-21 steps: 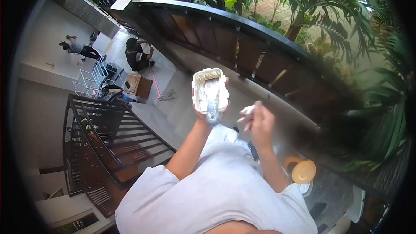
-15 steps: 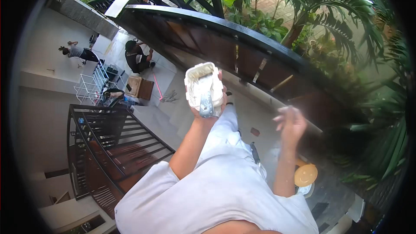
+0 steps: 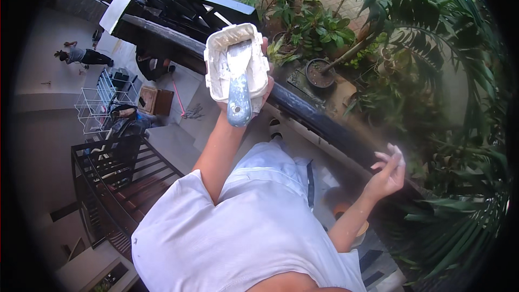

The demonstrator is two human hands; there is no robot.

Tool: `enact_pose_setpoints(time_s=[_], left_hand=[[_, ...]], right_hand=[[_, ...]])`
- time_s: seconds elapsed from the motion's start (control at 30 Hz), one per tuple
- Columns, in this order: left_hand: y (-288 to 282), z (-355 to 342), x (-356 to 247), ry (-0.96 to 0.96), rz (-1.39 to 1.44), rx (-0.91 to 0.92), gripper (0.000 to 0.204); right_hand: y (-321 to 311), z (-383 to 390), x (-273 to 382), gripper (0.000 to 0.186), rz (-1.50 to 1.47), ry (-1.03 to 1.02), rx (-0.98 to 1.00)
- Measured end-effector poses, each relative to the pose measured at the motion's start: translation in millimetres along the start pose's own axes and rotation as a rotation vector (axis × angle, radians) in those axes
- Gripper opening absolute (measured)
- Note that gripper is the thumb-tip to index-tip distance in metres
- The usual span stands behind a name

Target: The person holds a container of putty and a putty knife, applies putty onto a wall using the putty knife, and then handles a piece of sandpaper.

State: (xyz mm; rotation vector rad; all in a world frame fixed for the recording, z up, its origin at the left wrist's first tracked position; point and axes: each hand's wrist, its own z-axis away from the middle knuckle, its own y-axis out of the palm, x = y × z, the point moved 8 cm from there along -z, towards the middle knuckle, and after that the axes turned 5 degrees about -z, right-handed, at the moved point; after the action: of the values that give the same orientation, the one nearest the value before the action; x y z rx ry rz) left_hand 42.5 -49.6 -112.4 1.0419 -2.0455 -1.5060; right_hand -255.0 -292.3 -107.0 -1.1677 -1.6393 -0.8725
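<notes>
My left hand (image 3: pixel 267 87) is wrapped round a white plastic tub (image 3: pixel 212 67) smeared inside with white paste. A putty knife (image 3: pixel 239 101) lies in the tub, its pale-smeared blade inside and its speckled blue-grey handle hanging over the near rim. Most of my left palm is hidden behind the tub. Out to the right, my right hand (image 3: pixel 390 173) is raised beside the dark gate, holding nothing. Its fingers are apart and loosely bent, with whitish marks on the tips.
A dark gate (image 3: pixel 303 105) runs diagonally ahead, with a potted plant (image 3: pixel 320 75) and palm leaves beyond it. Dark railings (image 3: pixel 127 178) stand at left. Farther off are a wire drying rack (image 3: pixel 100 103), a wooden box (image 3: pixel 157 101), a pink-handled mop (image 3: pixel 178 97) and several people.
The tub and my left hand have moved up and left in the picture. My right hand has shifted right and slightly down. A person in a cap now shows beyond the gate.
</notes>
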Motion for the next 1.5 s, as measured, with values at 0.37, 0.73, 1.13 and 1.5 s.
enact_pose_setpoints(time_s=[0.37,0.73,1.13,1.5], left_hand=[[22.6,38.3,30.6,-0.002,-0.01,-0.291,0.062],[-20.4,-22.2,100.3,-0.061,0.156,-0.438,0.088],[-42.4,-40.6,131.0,-0.16,0.133,-0.594,0.084],[7.1,-21.0,139.1,-0.075,0.157,-0.364,0.082]], right_hand=[[-58.1,47.7,33.2,0.02,0.487,-0.018,0.169],[-59.6,26.1,20.2,0.027,0.44,-0.051,-0.066],[-48.8,9.5,38.9,0.025,0.637,-0.366,-0.037],[-59.2,5.3,48.5,0.016,0.609,-0.433,0.393]])
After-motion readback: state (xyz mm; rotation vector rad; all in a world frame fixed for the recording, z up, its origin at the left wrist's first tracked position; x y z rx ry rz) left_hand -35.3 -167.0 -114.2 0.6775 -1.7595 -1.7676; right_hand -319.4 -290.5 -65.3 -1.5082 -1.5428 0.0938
